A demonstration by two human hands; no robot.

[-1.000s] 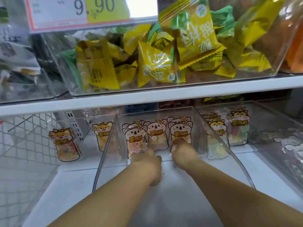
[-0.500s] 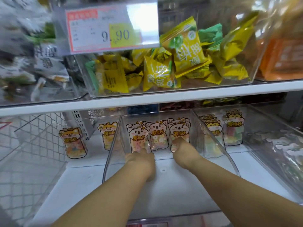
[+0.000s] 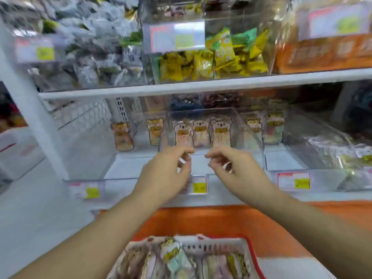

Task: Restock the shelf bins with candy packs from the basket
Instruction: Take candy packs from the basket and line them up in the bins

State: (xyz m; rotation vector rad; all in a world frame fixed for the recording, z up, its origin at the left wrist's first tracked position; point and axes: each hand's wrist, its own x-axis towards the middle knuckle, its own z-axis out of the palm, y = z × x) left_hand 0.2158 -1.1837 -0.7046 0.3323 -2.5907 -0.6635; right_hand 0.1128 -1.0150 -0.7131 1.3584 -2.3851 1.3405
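Both our hands hover at the open front of the middle shelf bin (image 3: 252, 137). The left hand (image 3: 167, 172) and right hand (image 3: 231, 168) are side by side, fingers loosely curled, gripping nothing. Bear-shaped candy packs (image 3: 201, 132) stand in a row against the bin's rear wall. More packs (image 3: 171, 252) lie in the basket (image 3: 211, 246) below the shelf's front edge. The risk, as we judge it, is that the upright row looks lightly propped, so a fresh pack pushed in fast could topple it forward. A careless reach could also catch the price tag (image 3: 199, 185) on the bin's front lip. The upper shelf board (image 3: 201, 85) hangs low, crowding any reach to the rear. The neighbouring bin's packs (image 3: 273, 127) stand just beside the right wall.
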